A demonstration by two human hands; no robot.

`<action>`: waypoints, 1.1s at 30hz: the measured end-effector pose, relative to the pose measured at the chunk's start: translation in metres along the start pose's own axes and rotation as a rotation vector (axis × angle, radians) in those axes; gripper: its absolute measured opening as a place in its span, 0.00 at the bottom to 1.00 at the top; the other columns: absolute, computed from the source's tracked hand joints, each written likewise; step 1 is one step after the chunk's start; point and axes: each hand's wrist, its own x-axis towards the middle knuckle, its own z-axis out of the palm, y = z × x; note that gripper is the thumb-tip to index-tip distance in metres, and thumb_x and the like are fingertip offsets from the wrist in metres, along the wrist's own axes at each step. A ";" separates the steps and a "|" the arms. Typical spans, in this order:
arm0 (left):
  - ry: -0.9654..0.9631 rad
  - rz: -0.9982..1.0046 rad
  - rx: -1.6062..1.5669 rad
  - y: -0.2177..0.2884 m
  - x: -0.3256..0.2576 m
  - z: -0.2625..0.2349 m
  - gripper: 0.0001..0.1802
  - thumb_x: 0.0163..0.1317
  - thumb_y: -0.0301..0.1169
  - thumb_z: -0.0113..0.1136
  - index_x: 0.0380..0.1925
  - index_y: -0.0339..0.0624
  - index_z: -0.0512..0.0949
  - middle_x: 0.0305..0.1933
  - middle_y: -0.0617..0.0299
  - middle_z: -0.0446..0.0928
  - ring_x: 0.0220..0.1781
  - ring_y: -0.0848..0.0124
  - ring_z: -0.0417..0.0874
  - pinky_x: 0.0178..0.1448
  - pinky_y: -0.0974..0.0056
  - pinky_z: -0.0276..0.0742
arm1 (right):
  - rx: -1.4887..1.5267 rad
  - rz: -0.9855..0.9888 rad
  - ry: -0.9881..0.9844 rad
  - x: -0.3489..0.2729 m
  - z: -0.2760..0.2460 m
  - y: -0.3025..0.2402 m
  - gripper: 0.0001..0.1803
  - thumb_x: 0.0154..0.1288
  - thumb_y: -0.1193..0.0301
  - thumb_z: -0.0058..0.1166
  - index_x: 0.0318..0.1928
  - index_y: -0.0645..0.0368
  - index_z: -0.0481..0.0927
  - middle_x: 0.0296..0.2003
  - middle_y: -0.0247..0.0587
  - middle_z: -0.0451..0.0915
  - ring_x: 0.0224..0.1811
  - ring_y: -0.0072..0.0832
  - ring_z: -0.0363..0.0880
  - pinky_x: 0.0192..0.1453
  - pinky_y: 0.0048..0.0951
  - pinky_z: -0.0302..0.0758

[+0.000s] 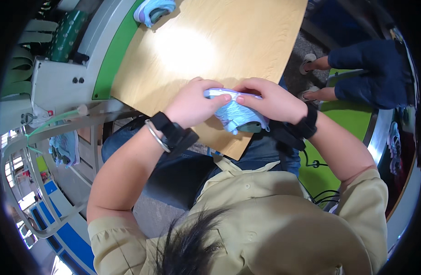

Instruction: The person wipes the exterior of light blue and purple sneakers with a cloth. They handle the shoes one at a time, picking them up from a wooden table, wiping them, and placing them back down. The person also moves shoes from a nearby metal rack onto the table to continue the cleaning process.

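A light blue and lilac piece with a dark green-grey opening, which looks like a shoe upper (234, 115), is held between my two hands above the near end of the wooden table. My left hand (191, 101) is closed on its left edge, thumb pressed on the pale rim. From the other side my right hand (273, 101) grips the same rim, its thumb close to the left one. The fingers behind the piece are partly hidden. Another blue and lilac shoe upper (154, 11) lies at the far left of the table (233, 50).
A green-edged machine bed (121, 46) borders the table on the left, with a green roller (67, 36) beyond it. More blue pieces (64, 147) hang by a metal rail at left. At right, a person in dark shorts (371, 73) stands beside a lime green surface (345, 126).
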 end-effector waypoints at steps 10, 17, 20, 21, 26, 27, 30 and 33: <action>-0.245 -0.073 -0.287 -0.014 -0.005 -0.025 0.24 0.72 0.44 0.57 0.62 0.42 0.77 0.56 0.55 0.78 0.56 0.69 0.79 0.50 0.64 0.80 | -0.067 -0.076 0.004 0.001 0.004 0.000 0.13 0.71 0.67 0.53 0.47 0.64 0.80 0.42 0.49 0.78 0.47 0.40 0.78 0.53 0.36 0.74; -0.253 -0.095 -0.653 -0.041 -0.010 -0.022 0.25 0.75 0.44 0.52 0.65 0.41 0.74 0.57 0.58 0.79 0.58 0.68 0.80 0.54 0.61 0.83 | -0.068 -0.064 0.059 0.006 0.008 0.004 0.13 0.72 0.68 0.53 0.50 0.64 0.82 0.39 0.44 0.79 0.43 0.31 0.79 0.51 0.30 0.75; -0.321 -0.115 -0.762 -0.060 -0.003 -0.027 0.27 0.74 0.45 0.54 0.65 0.39 0.73 0.59 0.56 0.79 0.59 0.67 0.81 0.56 0.60 0.83 | 0.144 0.045 -0.003 0.009 0.005 0.009 0.14 0.74 0.66 0.54 0.48 0.64 0.83 0.38 0.37 0.82 0.42 0.23 0.78 0.51 0.27 0.75; -0.347 -0.062 -0.852 -0.065 -0.003 -0.028 0.27 0.74 0.44 0.54 0.66 0.39 0.72 0.60 0.56 0.78 0.60 0.66 0.80 0.57 0.59 0.82 | 0.219 0.095 -0.031 0.011 0.001 0.010 0.14 0.74 0.65 0.54 0.48 0.64 0.83 0.39 0.36 0.83 0.43 0.21 0.78 0.51 0.27 0.75; -0.368 0.065 -1.093 -0.094 -0.019 -0.020 0.29 0.74 0.42 0.54 0.69 0.37 0.68 0.62 0.53 0.77 0.62 0.59 0.80 0.62 0.53 0.81 | 0.141 0.087 -0.060 0.017 -0.004 0.007 0.16 0.75 0.63 0.54 0.49 0.64 0.84 0.39 0.34 0.84 0.42 0.20 0.78 0.50 0.24 0.75; -0.348 0.072 -1.109 -0.094 -0.021 -0.017 0.29 0.74 0.41 0.53 0.69 0.36 0.67 0.62 0.53 0.77 0.61 0.57 0.81 0.63 0.52 0.81 | 0.143 0.094 -0.054 0.019 -0.004 0.008 0.16 0.75 0.63 0.54 0.49 0.65 0.84 0.38 0.34 0.84 0.42 0.20 0.78 0.50 0.24 0.75; -0.260 0.047 -1.063 -0.088 -0.019 -0.014 0.24 0.78 0.38 0.48 0.67 0.36 0.68 0.61 0.52 0.77 0.57 0.57 0.83 0.60 0.54 0.83 | 0.111 0.122 -0.049 0.024 -0.010 0.010 0.17 0.74 0.63 0.54 0.48 0.65 0.84 0.37 0.34 0.84 0.40 0.20 0.79 0.48 0.24 0.76; -0.183 0.007 -1.020 -0.083 -0.027 -0.003 0.23 0.79 0.37 0.45 0.66 0.36 0.69 0.60 0.51 0.77 0.53 0.59 0.84 0.59 0.54 0.84 | 0.070 0.079 -0.060 0.018 -0.005 0.011 0.16 0.74 0.63 0.54 0.48 0.65 0.84 0.37 0.33 0.84 0.41 0.20 0.78 0.48 0.24 0.76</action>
